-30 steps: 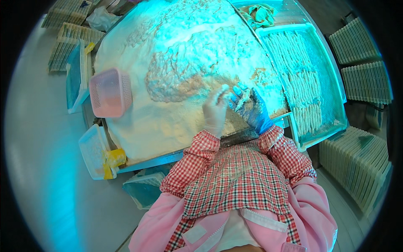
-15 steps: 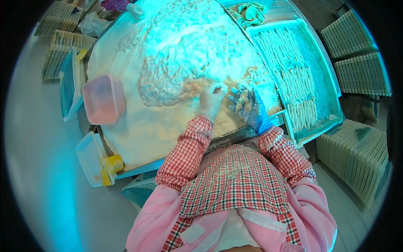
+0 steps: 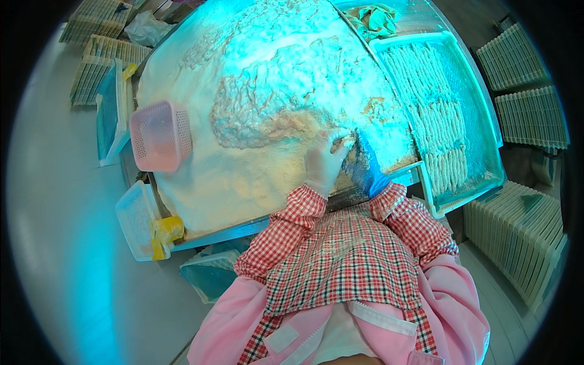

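pink basket (image 3: 160, 135) on crumb bed | green cloth (image 3: 378, 17) (crumpled) far edge | stacked slatted trays (image 3: 522, 242) right

Loose white breadcrumb heap (image 3: 267, 103) w/ ridged mound at centre, spread across most of table, browner near edge.

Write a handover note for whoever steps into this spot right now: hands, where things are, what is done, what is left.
Left hand: pale glove, pressing into the heap of white crumb coating at the table's near edge.
Right hand: blue glove dusted with crumbs, beside the left, also in the heap; whether either hand grips a piece is hidden by crumbs.
Done: the shallow white tray to the right holds rows of coated sticks.
Left: the tray's near end has bare space.
A pink perforated plastic basket sits on the crumbs to the left.
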